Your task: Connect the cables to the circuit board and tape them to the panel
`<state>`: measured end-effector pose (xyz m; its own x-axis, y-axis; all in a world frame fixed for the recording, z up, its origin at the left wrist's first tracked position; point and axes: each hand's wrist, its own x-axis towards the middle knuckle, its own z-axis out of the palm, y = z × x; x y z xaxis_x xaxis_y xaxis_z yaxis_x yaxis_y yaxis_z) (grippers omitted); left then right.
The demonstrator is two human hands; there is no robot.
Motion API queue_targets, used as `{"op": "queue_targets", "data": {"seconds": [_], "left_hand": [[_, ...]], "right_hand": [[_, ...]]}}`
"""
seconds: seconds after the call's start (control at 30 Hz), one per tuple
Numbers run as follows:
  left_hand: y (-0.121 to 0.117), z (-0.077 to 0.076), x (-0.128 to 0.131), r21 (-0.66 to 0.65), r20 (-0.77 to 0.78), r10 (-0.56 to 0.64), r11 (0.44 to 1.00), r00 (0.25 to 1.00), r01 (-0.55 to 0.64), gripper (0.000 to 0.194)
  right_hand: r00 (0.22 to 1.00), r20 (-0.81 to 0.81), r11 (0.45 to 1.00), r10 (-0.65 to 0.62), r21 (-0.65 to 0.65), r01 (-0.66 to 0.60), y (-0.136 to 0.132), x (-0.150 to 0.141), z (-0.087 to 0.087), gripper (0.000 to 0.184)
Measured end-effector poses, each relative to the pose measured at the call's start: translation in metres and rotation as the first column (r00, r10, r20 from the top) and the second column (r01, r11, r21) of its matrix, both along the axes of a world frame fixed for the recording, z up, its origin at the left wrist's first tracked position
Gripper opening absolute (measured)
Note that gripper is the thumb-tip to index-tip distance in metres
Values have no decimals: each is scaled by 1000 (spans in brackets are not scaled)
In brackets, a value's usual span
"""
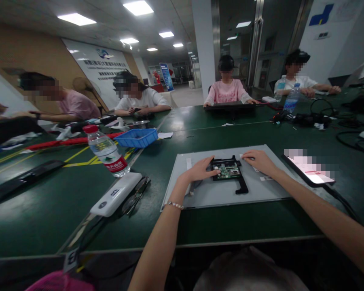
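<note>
A light grey flat panel [197, 199] lies on the green table in front of me. On it rests a black plastic bracket [242, 186] with a green circuit board [229, 170] set in it. My left hand [199, 169] grips the bracket's left side, thumb by the board's edge and fingers along the upper left corner. Just right of the bracket, my right hand [259, 161] is closed with fingertips together over the panel. Whatever those fingertips may hold is too small to make out. A short cable end [190, 190] shows beneath my left wrist.
A lit phone [311, 167] with a cable lies right of the panel. Leftward are a white power bank [117, 195], glasses [136, 196], a water bottle [106, 151], a blue tray [137, 138] and a long black case [24, 182]. Several people sit around the table.
</note>
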<state>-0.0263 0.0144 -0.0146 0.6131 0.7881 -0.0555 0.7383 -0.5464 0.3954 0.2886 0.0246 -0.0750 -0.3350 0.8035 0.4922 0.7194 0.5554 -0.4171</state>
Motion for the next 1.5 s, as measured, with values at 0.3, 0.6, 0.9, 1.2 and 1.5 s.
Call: {"op": "queue_targets", "data": {"seconds": [0.3,0.6,0.9,1.2,1.5], "left_hand": [[1,-2,-1,-5,12,2,1000,1000,-2,91],[2,-3,-2,5,14,7,1000,1000,-7,90],[0,-1,-1,-2,14,11,1000,1000,-11,89],[1,-2,-3,8,24,6,1000,1000,-6,89],[6,-11,-5,37,29,0,999,1000,-1,89]], "right_hand": [[998,15,999,-54,-2,54,-10,-9,10,26],[990,136,999,-46,-8,48,-7,-12,11,24],[986,156,998,-56,-6,57,-7,-12,12,23],[990,110,996,-93,27,91,-8,-17,20,23],[986,166,1000,-17,17,15,-4,-67,47,21]]}}
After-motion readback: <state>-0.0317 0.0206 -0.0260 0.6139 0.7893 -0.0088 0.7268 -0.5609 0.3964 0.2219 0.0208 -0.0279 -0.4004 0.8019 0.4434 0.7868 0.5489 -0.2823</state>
